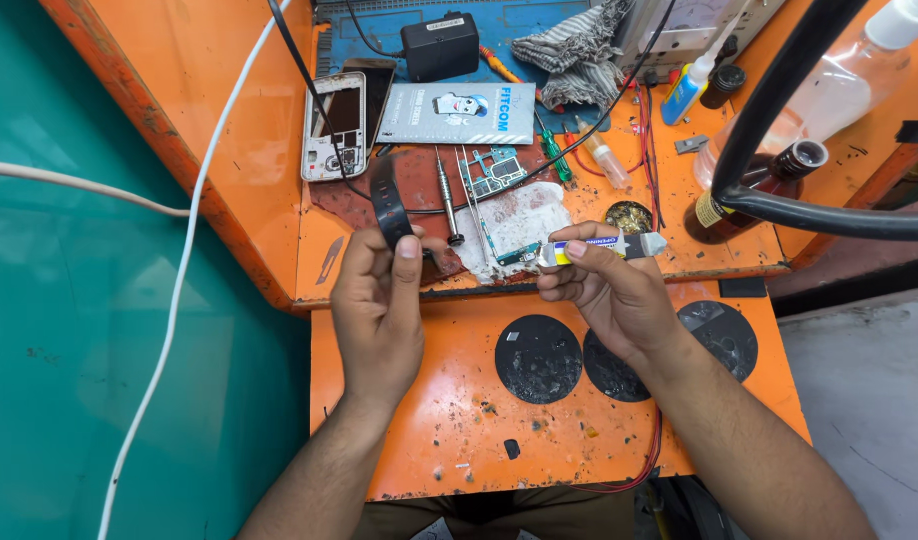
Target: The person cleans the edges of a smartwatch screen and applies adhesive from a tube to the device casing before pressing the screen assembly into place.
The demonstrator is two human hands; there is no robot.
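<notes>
My left hand (pixel 379 300) pinches a curved black band (pixel 389 203), like a wearable's strap, held upright over the orange workbench (pixel 459 400). My right hand (pixel 604 285) grips a small crumpled tube with a white, blue and yellow label (pixel 604 246), its nozzle end pointing left toward the band. The two hands are about a hand's width apart. Just beyond them lie a green circuit board (pixel 491 172) and a thin screwdriver (pixel 445 195) on a worn mat.
An open phone frame (pixel 334 125), a printed card (pixel 459 113), a black power adapter (pixel 439 45), a grey rag (pixel 576 55), bottles (pixel 769 180) and a thick black hose (pixel 779 120) crowd the bench back. A white cable (pixel 194 240) hangs at left.
</notes>
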